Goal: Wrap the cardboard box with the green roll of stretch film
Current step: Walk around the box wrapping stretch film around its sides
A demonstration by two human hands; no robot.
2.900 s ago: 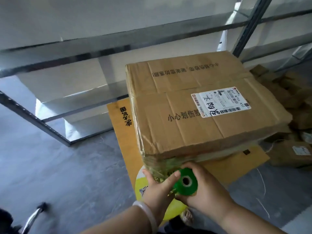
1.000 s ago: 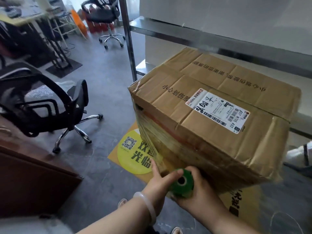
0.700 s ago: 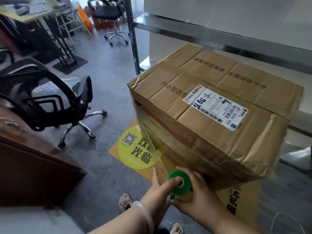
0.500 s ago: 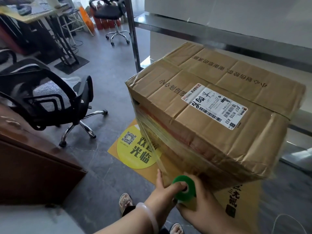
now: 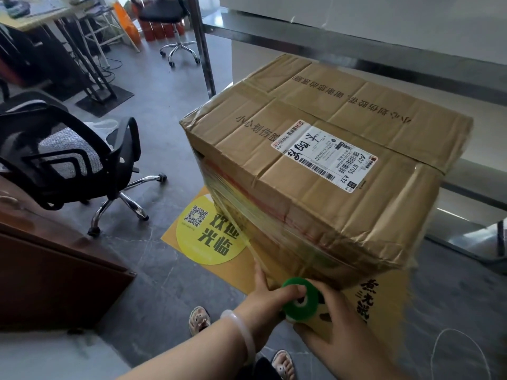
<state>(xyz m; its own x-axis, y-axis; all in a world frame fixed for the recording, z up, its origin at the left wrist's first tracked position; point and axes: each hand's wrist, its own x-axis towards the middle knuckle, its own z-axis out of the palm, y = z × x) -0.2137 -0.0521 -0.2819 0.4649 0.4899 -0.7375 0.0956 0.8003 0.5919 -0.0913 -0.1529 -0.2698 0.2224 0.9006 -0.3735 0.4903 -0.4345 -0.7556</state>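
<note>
The left hand (image 5: 264, 300) and right hand (image 5: 336, 326) had their fingers (image 5: 291, 291) curled round the green roll (image 5: 301, 304), gripping both ends; it sat against the lower near edge of the cardboard box (image 5: 329, 174); film (image 5: 233, 225) stretched up the left corner; the box stood on an orange floor mat (image 5: 175, 238).

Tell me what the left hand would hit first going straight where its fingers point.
Probably the cardboard box: its film-wrapped lower edge lies ahead of the left hand gripping the green roll; depth is unclear, so they may already touch.
</note>
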